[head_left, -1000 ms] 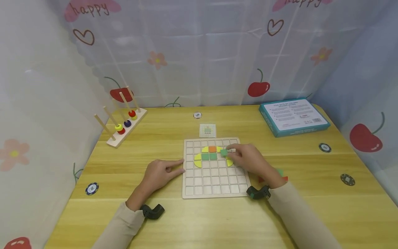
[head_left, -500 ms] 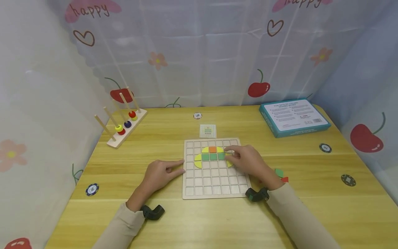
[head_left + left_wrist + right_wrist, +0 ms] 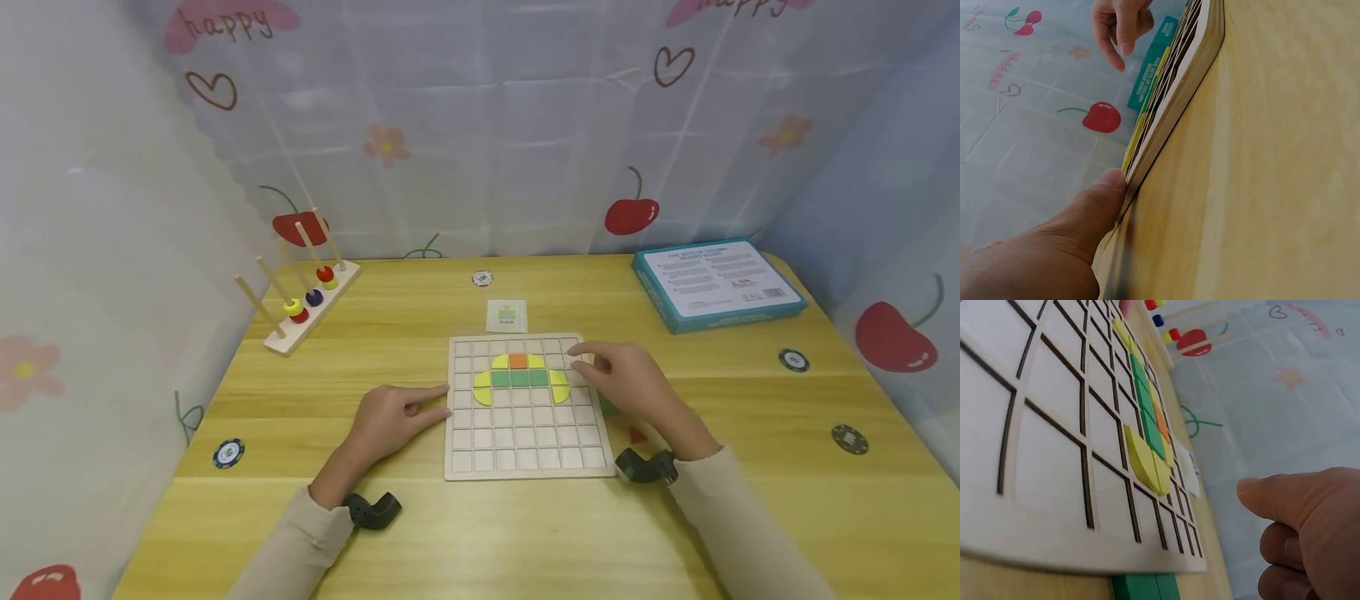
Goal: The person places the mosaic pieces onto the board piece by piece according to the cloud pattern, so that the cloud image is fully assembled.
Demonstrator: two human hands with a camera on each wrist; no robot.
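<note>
A wooden grid board (image 3: 461, 460) lies on the table. On it sit a row of green square tiles (image 3: 519, 378), an orange square tile (image 3: 518, 361) and several yellow rounded tiles (image 3: 483, 397). Thumb and index finger of my left hand (image 3: 382, 425) are extended and touch the board's left edge; the left wrist view shows the thumb (image 3: 1100, 200) against its side. My right hand (image 3: 630, 383) hovers by the board's upper right edge, holding nothing, with thumb and index finger apart. Partly hidden beside it are green tiles (image 3: 1141, 587) and a red triangle tile (image 3: 637, 436).
A small pattern card (image 3: 507, 316) lies just behind the board. A peg stand (image 3: 315, 308) with coloured beads is at the back left, a teal box (image 3: 720, 283) at the back right. Poker chips (image 3: 228, 452) are scattered about the table. A printed curtain encloses it.
My right hand has set a green square tile into the row, let it go and drawn back to the right. The left hand stays at the board's edge.
</note>
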